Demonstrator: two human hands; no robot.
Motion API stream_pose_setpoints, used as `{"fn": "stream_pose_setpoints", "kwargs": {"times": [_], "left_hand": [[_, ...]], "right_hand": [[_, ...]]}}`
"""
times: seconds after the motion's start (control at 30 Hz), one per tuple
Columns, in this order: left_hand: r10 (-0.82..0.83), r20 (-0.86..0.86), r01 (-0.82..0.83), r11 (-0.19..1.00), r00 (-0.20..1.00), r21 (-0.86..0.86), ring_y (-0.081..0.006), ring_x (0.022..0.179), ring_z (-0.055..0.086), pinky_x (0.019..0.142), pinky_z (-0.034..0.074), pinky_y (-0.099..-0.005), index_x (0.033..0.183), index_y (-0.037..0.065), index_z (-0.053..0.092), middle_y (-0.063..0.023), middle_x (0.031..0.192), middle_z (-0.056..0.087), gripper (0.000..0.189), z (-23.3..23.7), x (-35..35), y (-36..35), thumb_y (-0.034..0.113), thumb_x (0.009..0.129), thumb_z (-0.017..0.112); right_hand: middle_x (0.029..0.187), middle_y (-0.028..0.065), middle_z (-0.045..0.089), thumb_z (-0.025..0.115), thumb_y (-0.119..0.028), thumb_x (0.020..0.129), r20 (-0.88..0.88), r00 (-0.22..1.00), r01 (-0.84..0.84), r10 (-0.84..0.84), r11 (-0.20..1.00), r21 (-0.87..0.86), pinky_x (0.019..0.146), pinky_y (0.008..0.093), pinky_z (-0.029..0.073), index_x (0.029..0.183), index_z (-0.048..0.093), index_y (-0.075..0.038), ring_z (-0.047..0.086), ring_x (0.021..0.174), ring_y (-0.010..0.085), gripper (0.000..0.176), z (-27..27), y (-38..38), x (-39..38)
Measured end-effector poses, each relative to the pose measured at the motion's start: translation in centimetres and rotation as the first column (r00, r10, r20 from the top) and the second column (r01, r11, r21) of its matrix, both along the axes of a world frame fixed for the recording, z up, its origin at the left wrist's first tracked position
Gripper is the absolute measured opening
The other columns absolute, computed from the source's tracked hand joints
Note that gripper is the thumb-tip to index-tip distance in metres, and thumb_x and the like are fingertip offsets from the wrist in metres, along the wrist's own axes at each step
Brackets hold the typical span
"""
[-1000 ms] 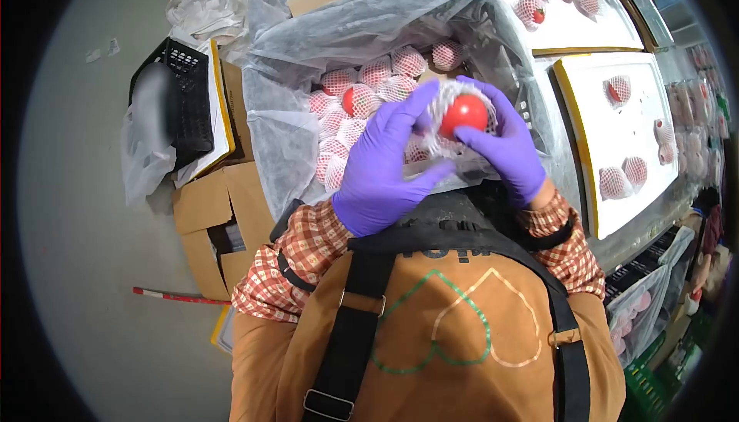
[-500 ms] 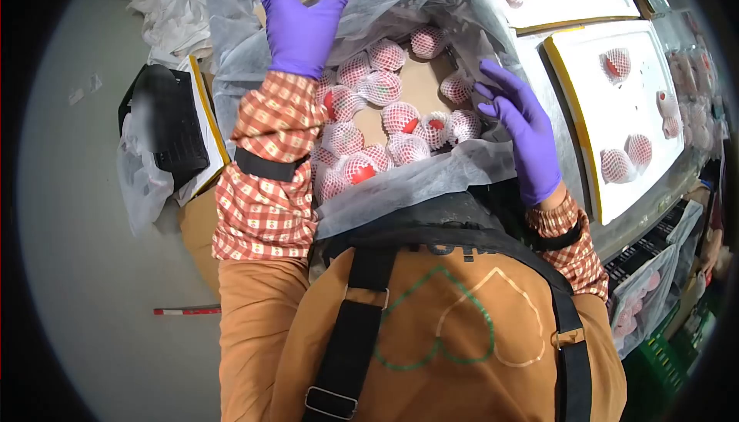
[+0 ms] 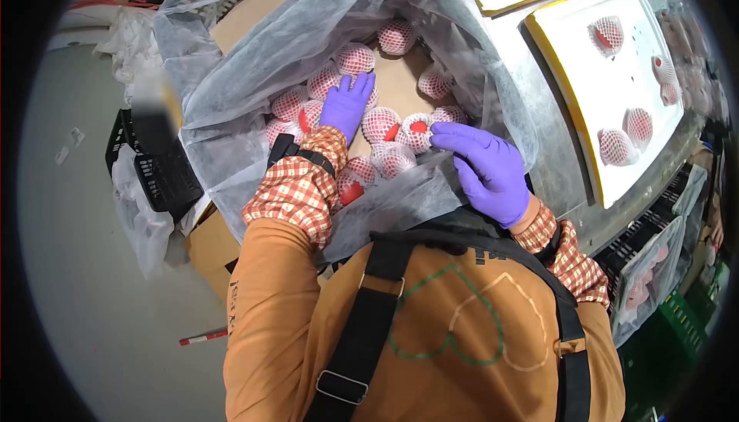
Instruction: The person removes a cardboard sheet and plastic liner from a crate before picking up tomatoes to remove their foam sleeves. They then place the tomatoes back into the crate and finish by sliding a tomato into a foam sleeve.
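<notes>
A cardboard box lined with a grey plastic bag (image 3: 254, 83) holds several red fruits in white foam nets (image 3: 356, 58). My left hand (image 3: 344, 106), in a purple glove, reaches down into the box and lies flat on the netted fruits with its fingers spread. My right hand (image 3: 486, 169), also gloved, rests on the near edge of the bag liner, its fingertips next to a netted fruit (image 3: 416, 131). Neither hand grips anything that I can see.
White trays (image 3: 608, 98) with a few netted fruits lie on a metal table to the right. A black crate (image 3: 158, 172) and cardboard boxes (image 3: 204, 249) stand on the floor at the left. Bags of fruit (image 3: 643, 283) hang under the table at the right.
A second ago both hands held one netted red fruit. That fruit is gone from my hands; the left hand rose high over the box, then came down into it. The right hand moved to the liner.
</notes>
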State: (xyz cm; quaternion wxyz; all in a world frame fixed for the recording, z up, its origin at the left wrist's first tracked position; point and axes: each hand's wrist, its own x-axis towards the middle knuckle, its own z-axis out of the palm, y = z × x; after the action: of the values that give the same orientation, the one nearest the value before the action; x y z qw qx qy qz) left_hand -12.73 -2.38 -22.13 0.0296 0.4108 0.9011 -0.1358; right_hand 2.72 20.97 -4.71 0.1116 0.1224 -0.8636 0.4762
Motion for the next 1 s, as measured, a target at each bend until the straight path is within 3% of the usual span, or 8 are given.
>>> {"fn": "stream_pose_setpoints", "kwargs": {"times": [0.27, 0.47, 0.53, 0.6, 0.67, 0.77, 0.93, 1.0], "left_hand": [[0.126, 0.233, -0.171, 0.967, 0.964, 0.186, -0.0302, 0.107, 0.051, 0.082, 0.049, -0.0396, 0.13, 0.01, 0.044, -0.0113, 0.124, 0.046, 0.068, 4.5, -0.7, 0.1, 0.015, 0.069, 0.072], [0.035, 0.296, -0.268, 0.533, 0.955, 0.802, -0.031, 0.116, 0.047, 0.099, 0.043, -0.039, 0.129, 0.006, 0.043, -0.0161, 0.126, 0.042, 0.089, 15.1, 2.2, -0.4, 0.024, 0.055, 0.089], [0.004, 0.218, -0.195, 0.467, 0.976, 0.862, -0.0287, 0.116, 0.047, 0.099, 0.042, -0.0391, 0.13, 0.005, 0.042, -0.0145, 0.127, 0.042, 0.093, 17.4, 4.1, -0.4, 0.027, 0.053, 0.091], [-0.023, 0.152, -0.131, 0.394, 0.988, 0.91, -0.0281, 0.118, 0.046, 0.101, 0.041, -0.0381, 0.13, 0.005, 0.041, -0.0139, 0.126, 0.042, 0.098, 19.5, 6.0, -0.4, 0.032, 0.052, 0.093], [-0.092, 0.277, -0.252, 0.22, 0.956, 0.942, -0.0272, 0.12, 0.045, 0.103, 0.038, -0.038, 0.13, 0.004, 0.04, -0.0141, 0.129, 0.042, 0.1, 19.2, 7.5, -0.2, 0.035, 0.051, 0.093], [-0.059, 0.228, -0.196, 0.332, 0.972, 0.923, -0.029, 0.122, 0.044, 0.106, 0.035, -0.04, 0.137, 0.002, 0.036, -0.0185, 0.137, 0.038, 0.102, 19.9, 9.1, -0.8, 0.036, 0.057, 0.09], [-0.066, 0.553, -0.493, 0.375, 0.831, 0.785, -0.0312, 0.126, 0.043, 0.105, 0.037, -0.0389, 0.142, -0.004, 0.025, -0.0218, 0.138, 0.036, 0.1, 22.3, 12.2, -1.5, 0.031, 0.069, 0.084], [-0.062, 0.705, -0.679, 0.221, 0.706, 0.7, -0.0294, 0.125, 0.044, 0.103, 0.04, -0.0377, 0.142, -0.004, 0.025, -0.0219, 0.137, 0.035, 0.099, 22.5, 13.0, -1.1, 0.03, 0.07, 0.084]], "right_hand": [[0.112, 0.011, 0.065, 0.058, 0.0, 0.079, 0.008, 0.998, 0.063, -0.064, 0.99, 0.126, 0.081, 0.0338, 0.053, 0.109, 0.064, -0.007, 0.065, 0.096, 0.027, 0.031, -0.3, -0.6, 0.2], [0.121, 0.0083, 0.061, 0.061, -0.016, 0.088, 0.234, 0.959, 0.202, -0.158, 0.963, -0.178, 0.081, 0.0309, 0.053, 0.12, 0.059, -0.009, 0.064, 0.099, 0.0207, 0.033, -0.3, -1.3, -0.6], [0.127, 0.0077, 0.055, 0.056, -0.027, 0.094, 0.537, 0.828, 0.27, 0.163, 0.724, -0.635, 0.086, 0.0311, 0.05, 0.129, 0.051, -0.009, 0.058, 0.108, 0.0184, 0.04, 1.0, -1.9, -1.4], [0.129, 0.0084, 0.053, 0.051, -0.035, 0.097, 0.536, 0.789, 0.262, 0.301, 0.624, -0.736, 0.091, 0.0323, 0.047, 0.135, 0.046, -0.009, 0.053, 0.114, 0.0176, 0.046, 1.5, -3.3, -1.7], [0.127, 0.0088, 0.054, 0.05, -0.039, 0.097, 0.383, 0.622, 0.3, 0.683, 0.243, -0.922, 0.093, 0.0335, 0.047, 0.136, 0.044, -0.007, 0.054, 0.113, 0.0172, 0.051, 1.2, -5.1, -2.2], [0.125, 0.0079, 0.055, 0.05, -0.038, 0.097, 0.312, 0.725, 0.248, 0.614, 0.189, -0.95, 0.095, 0.0332, 0.046, 0.134, 0.044, -0.005, 0.055, 0.112, 0.0171, 0.05, 4.0, -7.3, -2.4], [0.118, 0.0081, 0.059, 0.049, -0.033, 0.098, 0.405, 0.768, 0.349, 0.496, 0.206, -0.914, 0.093, 0.029, 0.046, 0.126, 0.051, -0.002, 0.058, 0.106, 0.0152, 0.042, 1.8, -8.1, -3.4], [0.112, 0.0076, 0.061, 0.05, -0.031, 0.098, 0.394, 0.874, 0.206, 0.284, 0.518, -0.831, 0.09, 0.0269, 0.046, 0.119, 0.056, -0.001, 0.058, 0.101, 0.0136, 0.037, 0.1, -8.4, -3.7]]}}
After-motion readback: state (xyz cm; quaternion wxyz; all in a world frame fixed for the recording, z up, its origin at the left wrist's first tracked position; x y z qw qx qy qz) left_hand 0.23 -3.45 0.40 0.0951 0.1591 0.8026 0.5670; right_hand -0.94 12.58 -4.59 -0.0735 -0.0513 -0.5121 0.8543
